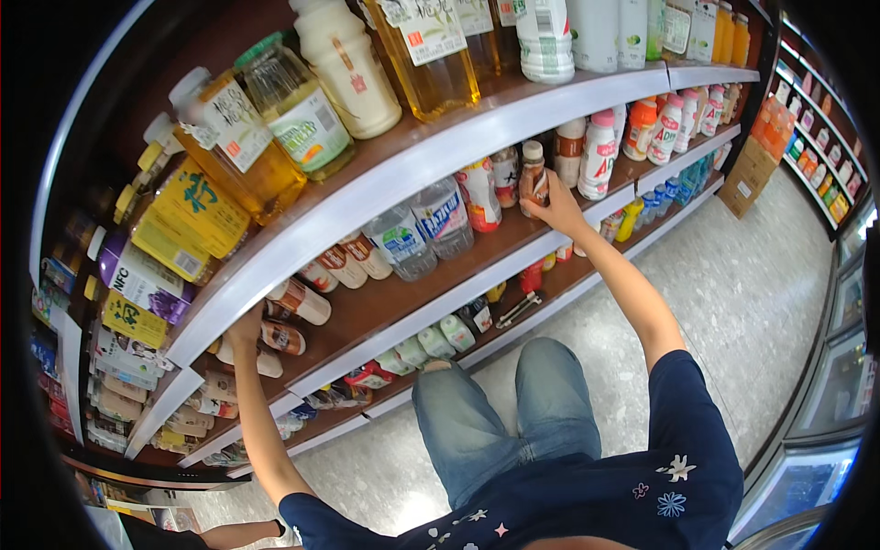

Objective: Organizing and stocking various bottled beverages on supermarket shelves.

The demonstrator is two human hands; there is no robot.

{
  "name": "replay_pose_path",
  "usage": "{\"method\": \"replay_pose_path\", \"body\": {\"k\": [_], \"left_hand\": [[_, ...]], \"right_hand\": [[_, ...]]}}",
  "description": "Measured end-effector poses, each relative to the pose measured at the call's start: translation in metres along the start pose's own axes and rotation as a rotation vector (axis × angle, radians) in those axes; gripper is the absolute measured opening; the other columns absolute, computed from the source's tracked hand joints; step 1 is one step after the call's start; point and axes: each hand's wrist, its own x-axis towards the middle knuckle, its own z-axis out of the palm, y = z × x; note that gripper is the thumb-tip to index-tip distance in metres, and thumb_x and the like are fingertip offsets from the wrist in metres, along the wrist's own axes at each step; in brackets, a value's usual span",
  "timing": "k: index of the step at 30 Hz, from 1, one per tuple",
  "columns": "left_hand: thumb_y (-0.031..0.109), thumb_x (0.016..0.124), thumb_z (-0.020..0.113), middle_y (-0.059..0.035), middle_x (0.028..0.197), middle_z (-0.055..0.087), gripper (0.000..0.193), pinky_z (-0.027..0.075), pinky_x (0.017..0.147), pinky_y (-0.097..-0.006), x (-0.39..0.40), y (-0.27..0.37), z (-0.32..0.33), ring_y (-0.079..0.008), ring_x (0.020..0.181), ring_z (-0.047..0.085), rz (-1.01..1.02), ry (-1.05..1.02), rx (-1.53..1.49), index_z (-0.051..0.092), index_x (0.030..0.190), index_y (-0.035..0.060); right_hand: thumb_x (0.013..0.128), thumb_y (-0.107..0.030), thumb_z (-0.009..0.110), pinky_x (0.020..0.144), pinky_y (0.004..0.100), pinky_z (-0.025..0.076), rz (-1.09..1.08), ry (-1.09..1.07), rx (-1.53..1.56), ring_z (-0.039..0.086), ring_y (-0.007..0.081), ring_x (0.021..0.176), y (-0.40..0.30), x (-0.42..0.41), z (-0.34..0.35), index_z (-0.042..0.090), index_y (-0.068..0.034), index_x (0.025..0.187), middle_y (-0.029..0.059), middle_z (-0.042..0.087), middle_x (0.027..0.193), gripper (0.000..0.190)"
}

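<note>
My right hand (562,208) grips a small brown plastic drink bottle (533,176) with a light cap, upright at the middle shelf (364,320). A white-and-brown bottle (570,148) and a pink-capped white bottle (598,158) stand to its right. On its left are a dark-labelled bottle (505,177) and a red-and-white bottle (480,196). My left hand (245,328) reaches into the same shelf farther left, its fingers hidden under the upper shelf's edge. Brown-labelled bottles (283,337) are close beside it; whether it holds one cannot be seen.
The upper shelf's pale edge strip (412,177) overhangs the middle shelf. Large juice bottles (237,148) stand above. Two clear large bottles (402,242) stand between my hands. Green-white bottles (433,342) fill part of the bottom shelf. Cardboard boxes (746,175) and another person's leg (240,533) are nearby.
</note>
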Motion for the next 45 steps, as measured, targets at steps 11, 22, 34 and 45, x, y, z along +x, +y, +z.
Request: {"method": "replay_pose_path", "body": {"k": [11,22,34,45], "left_hand": [[0.042,0.078,0.071,-0.019,0.106,0.066,0.046,0.051,0.079,-0.0466,-0.016,0.029,-0.041,-0.0394,0.096,0.062,-0.022,0.065,-0.087,0.066,0.109,0.0083],[0.037,0.076,0.072,-0.0167,0.104,0.066,0.041,0.05,0.08,-0.0443,-0.02,0.037,-0.043,-0.0372,0.095,0.062,0.019,0.094,-0.084,0.067,0.105,0.0078],[0.037,0.075,0.073,-0.0174,0.086,0.067,0.034,0.052,0.064,-0.0446,-0.036,0.024,-0.071,-0.0376,0.077,0.064,-0.013,0.129,0.011,0.069,0.085,0.0046],[0.029,0.066,0.078,-0.0116,0.067,0.056,0.033,0.046,0.054,-0.0405,-0.07,0.08,-0.197,-0.0313,0.062,0.056,0.155,0.041,-0.265,0.056,0.064,0.0047]], "right_hand": [[0.075,-0.041,0.073,0.093,0.0454,0.043,0.101,0.021,-0.064,0.053,0.039,0.111,0.003,0.007,0.004,0.038,-0.005,0.134,0.0212,0.056,0.119,0.077],[0.075,-0.041,0.073,0.09,0.0454,0.046,0.158,0.059,-0.12,0.056,0.0394,0.11,-0.005,0.002,0.008,0.04,-0.005,0.134,0.0221,0.057,0.118,0.077],[0.076,-0.04,0.073,0.09,0.0441,0.046,0.118,0.086,-0.099,0.056,0.0375,0.107,-0.005,0.007,0.011,0.04,-0.003,0.133,0.0201,0.058,0.116,0.075],[0.062,-0.047,0.077,0.075,0.0463,0.051,0.321,-0.13,-0.153,0.064,0.0423,0.089,-0.022,0.02,-0.012,0.047,0.002,0.127,0.0268,0.065,0.095,0.087]]}}
